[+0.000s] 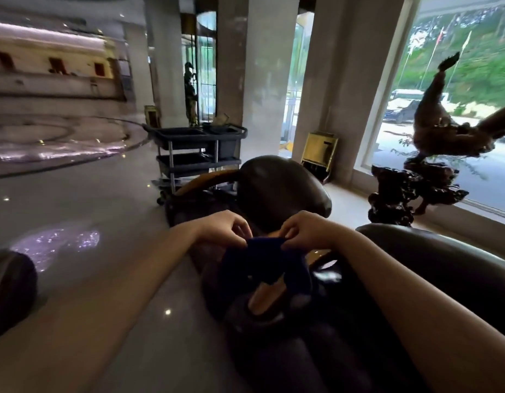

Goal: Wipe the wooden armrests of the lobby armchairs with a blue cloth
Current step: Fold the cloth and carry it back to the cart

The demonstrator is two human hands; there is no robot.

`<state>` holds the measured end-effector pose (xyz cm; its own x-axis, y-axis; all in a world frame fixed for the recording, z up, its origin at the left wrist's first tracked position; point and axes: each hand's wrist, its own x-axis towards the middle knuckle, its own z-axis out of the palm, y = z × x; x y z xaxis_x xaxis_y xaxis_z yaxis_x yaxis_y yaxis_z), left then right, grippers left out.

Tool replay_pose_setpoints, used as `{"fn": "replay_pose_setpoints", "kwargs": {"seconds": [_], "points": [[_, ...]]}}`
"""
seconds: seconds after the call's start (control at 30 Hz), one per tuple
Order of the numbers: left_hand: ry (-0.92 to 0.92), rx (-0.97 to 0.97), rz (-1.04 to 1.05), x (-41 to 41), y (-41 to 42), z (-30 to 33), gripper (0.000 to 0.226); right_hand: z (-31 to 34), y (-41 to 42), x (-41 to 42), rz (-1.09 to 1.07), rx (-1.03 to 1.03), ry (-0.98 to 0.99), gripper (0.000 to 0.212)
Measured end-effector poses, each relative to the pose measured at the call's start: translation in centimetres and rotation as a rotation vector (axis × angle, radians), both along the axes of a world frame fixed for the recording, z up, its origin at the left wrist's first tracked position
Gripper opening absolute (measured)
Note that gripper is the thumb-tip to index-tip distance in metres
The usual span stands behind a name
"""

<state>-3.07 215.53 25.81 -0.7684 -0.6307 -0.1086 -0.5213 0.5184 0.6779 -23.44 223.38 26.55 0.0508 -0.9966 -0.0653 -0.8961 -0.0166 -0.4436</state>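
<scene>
A dark blue cloth (264, 265) hangs between my two hands at the middle of the view. My left hand (227, 226) pinches its top left corner and my right hand (305, 229) pinches its top right corner. Below the cloth a light wooden armrest (264, 297) of a dark leather armchair shows through a gap. Behind my hands stands another dark leather armchair (279, 185) with a curved wooden armrest (205, 180) on its left. The cloth hangs just above the near armrest; whether it touches is unclear.
A grey service cart (197, 154) stands behind the far armchair. A dark carved wood sculpture (421, 171) stands by the window at the right. A rounded dark seat (10, 290) sits at the left edge. A person (190, 95) stands far off by the glass doors. Polished floor stretches left.
</scene>
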Motion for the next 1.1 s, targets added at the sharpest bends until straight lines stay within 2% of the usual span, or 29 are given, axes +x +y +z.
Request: {"fn": "replay_pose_setpoints", "kwargs": {"seconds": [0.23, 0.6, 0.9, 1.1], "points": [[0.002, 0.055, 0.188, 7.0, -11.0, -0.9, 0.017, -0.4, -14.5, 5.9, 0.168, 0.050, -0.042, 0.012], [0.008, 0.000, 0.386, 11.9, -34.2, -0.3, 0.015, 1.4, -41.8, 10.5, 0.383, 0.077, -0.017, 0.021], [0.018, 0.045, 0.398, 18.0, -52.5, -3.1, 0.014, -0.9, -62.0, 16.2, 0.483, 0.138, 0.015, 0.012], [-0.023, 0.050, 0.346, 22.6, -67.5, -3.4, 0.015, -2.1, -75.8, 20.8, 0.397, 0.188, -0.067, 0.012]]}}
